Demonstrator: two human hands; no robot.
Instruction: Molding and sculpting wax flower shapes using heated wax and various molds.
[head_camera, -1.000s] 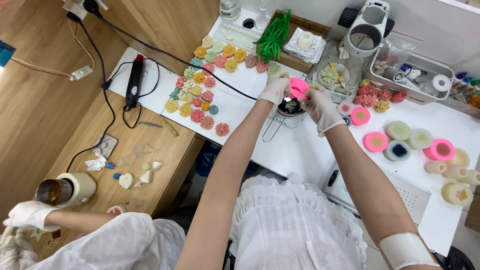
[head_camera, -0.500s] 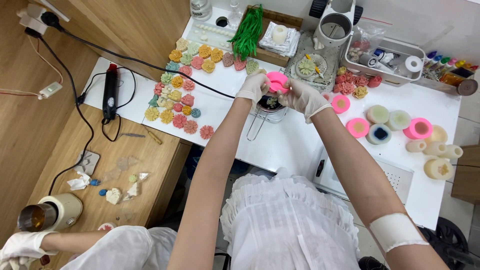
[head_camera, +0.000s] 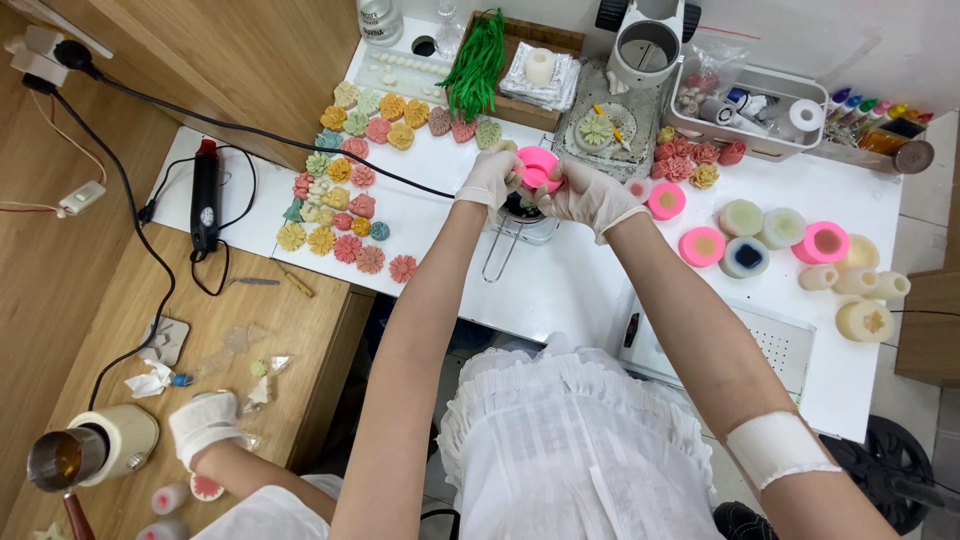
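Gloved left hand (head_camera: 490, 177) and gloved right hand (head_camera: 590, 195), both closed on a round pink silicone mould (head_camera: 537, 167) held over a small metal pot with wire handle (head_camera: 522, 222) on the white table (head_camera: 560, 290); a slipping grip could drop the mould into the pot; pot contents hidden beneath the fingers.

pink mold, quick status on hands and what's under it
Left hand and right hand both gripping pink mold. Held over small metal pot. Nothing blocking.
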